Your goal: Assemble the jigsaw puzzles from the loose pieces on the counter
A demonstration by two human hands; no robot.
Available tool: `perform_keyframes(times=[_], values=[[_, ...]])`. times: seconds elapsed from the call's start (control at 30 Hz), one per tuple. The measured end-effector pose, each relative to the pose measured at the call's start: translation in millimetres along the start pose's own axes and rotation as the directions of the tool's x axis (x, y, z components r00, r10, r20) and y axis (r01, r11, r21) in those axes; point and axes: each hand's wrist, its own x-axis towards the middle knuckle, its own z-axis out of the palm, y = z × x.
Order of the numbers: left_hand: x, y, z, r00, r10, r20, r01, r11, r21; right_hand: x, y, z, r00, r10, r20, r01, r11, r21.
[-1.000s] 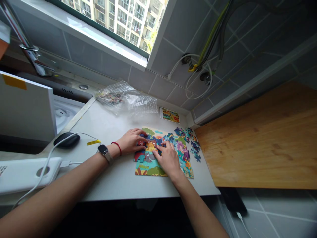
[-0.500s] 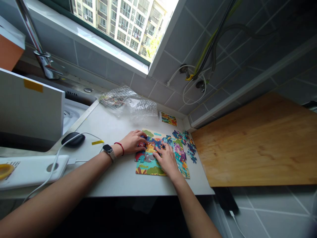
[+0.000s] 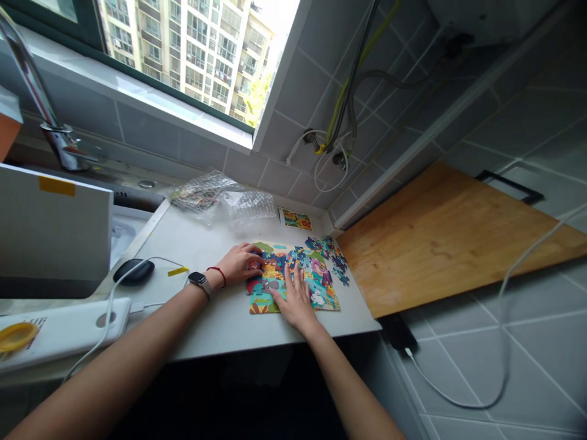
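Observation:
A colourful animal jigsaw puzzle [image 3: 266, 300], partly assembled, lies flat on the white counter. My left hand [image 3: 239, 264] rests at its left edge, thumb and fingers apart, with a red patch of the picture showing between them. Over the middle of the puzzle, my right hand [image 3: 296, 305] lies palm down with its fingers stretched out on the pieces. The part under that palm is hidden. Loose jigsaw pieces [image 3: 340, 264] are heaped just right of the puzzle. Behind it lies a small picture card [image 3: 296, 219] in similar colours.
Crumpled clear plastic packaging [image 3: 224, 198] lies at the back. To the left are a black computer mouse [image 3: 134, 272], a white power strip [image 3: 87, 327] with a cable, and a yellow tape roll [image 3: 18, 337]. A wooden board [image 3: 440, 244] borders the right side.
My right hand's fingers, bent over the pieces before, now lie straighter and flatter on the puzzle. My left hand stays at the left edge. The whole view has shifted and tilted.

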Motion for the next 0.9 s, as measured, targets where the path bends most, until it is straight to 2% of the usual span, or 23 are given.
perform_keyframes(times=[0.1,0.2,0.3,0.43,0.53,0.63,0.77,0.9], values=[[1.5,-1.0,2.4,1.000,0.010,0.003,-0.010,1.000,-0.001,-30.9,6.2,1.9,0.998,-0.033,-0.051,0.034,0.999,0.010],[3.9,-2.1,8.0,1.000,0.026,0.013,-0.026,1.000,-0.011,-62.8,23.6,10.7,0.994,-0.046,-0.095,0.047,0.999,0.014],[5.5,-2.1,14.0,0.999,0.037,0.024,-0.037,0.999,-0.022,-85.3,49.6,19.9,0.985,0.033,-0.169,-0.021,0.997,0.068],[5.3,-0.9,17.1,0.999,0.032,0.021,-0.031,0.999,-0.033,-95.2,84.1,24.0,0.957,0.129,-0.259,-0.098,0.987,0.130],[4.0,-2.5,14.8,1.000,0.007,-0.002,-0.007,0.999,-0.049,-90.2,100.5,21.8,0.935,0.128,-0.331,-0.079,0.985,0.156],[1.9,-8.3,9.2,0.999,-0.037,-0.037,0.035,0.998,-0.061,-79.1,101.7,19.1,0.924,0.045,-0.380,0.023,0.984,0.175],[-1.5,-17.5,-0.1,0.996,-0.075,-0.044,0.072,0.996,-0.056,-54.3,80.8,13.7,0.938,-0.169,-0.303,0.223,0.963,0.152],[-5.8,-20.6,-7.6,0.997,-0.074,0.005,0.074,0.996,-0.054,-7.1,62.5,3.1,0.921,-0.317,-0.228,0.350,0.929,0.121]])
